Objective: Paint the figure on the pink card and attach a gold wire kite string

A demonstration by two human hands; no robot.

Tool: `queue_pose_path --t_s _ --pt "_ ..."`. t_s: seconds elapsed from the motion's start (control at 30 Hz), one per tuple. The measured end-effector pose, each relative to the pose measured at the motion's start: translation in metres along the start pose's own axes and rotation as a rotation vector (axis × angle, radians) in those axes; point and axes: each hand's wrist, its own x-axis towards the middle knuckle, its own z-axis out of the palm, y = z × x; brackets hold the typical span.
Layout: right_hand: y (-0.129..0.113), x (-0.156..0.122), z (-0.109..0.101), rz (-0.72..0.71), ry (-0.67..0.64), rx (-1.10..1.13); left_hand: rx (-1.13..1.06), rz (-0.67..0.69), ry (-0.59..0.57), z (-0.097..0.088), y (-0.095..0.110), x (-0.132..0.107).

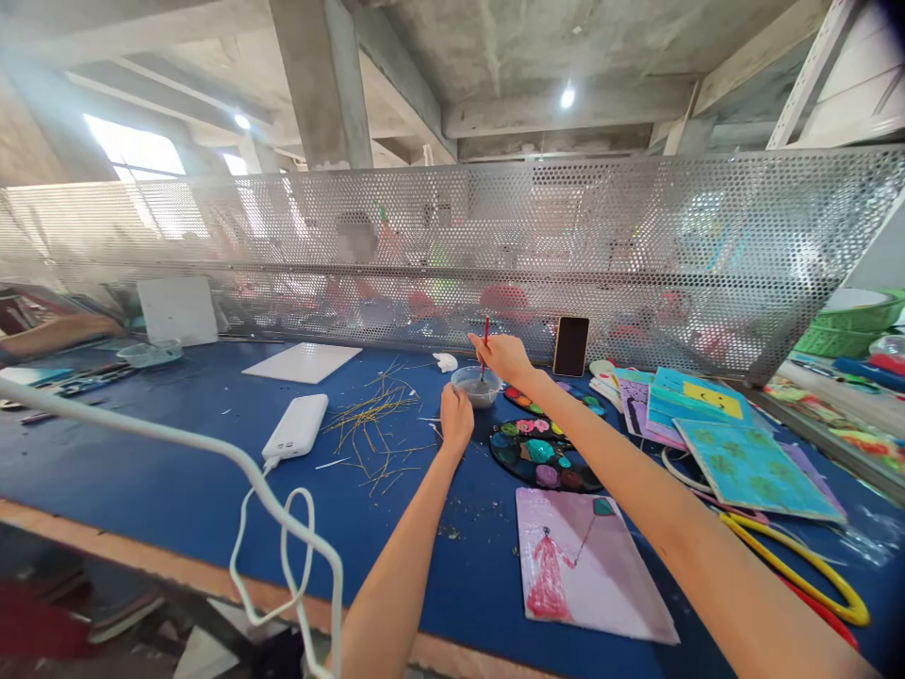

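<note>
Brush (485, 332) tip-down in a clear, round bowl (484, 400) of murky grey water.
The right hand (504, 359) pinches the slim red handle, fingers closed; the left hand (458, 417) has its fingers curled on the bowl's near-left side. Right of the bowl lie glossy, paint-daubed black palettes (509, 459); nearer than the bowl and to its right, a square lilac painting (600, 571) with a streaky red figure; left of the bowl, thin golden strands (369, 413) in a spiky tangle.
</note>
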Motion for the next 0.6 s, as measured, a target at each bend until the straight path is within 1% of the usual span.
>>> queue_pose_path --t_s 0.17,0.37,0.47,0.6 --pt "0.0 -0.005 -0.008 -0.048 -0.039 -0.031 0.011 0.004 -0.001 -0.001 0.001 0.0" --pt "0.003 -0.016 -0.027 -0.106 -0.116 0.011 0.025 -0.001 -0.006 -0.001 0.001 0.0" --pt "0.008 -0.021 -0.035 -0.092 -0.082 0.071 0.029 -0.009 -0.006 -0.001 0.001 -0.001" --pt "0.023 -0.021 -0.039 -0.016 0.001 0.193 0.032 -0.019 -0.004 -0.001 0.001 -0.002"
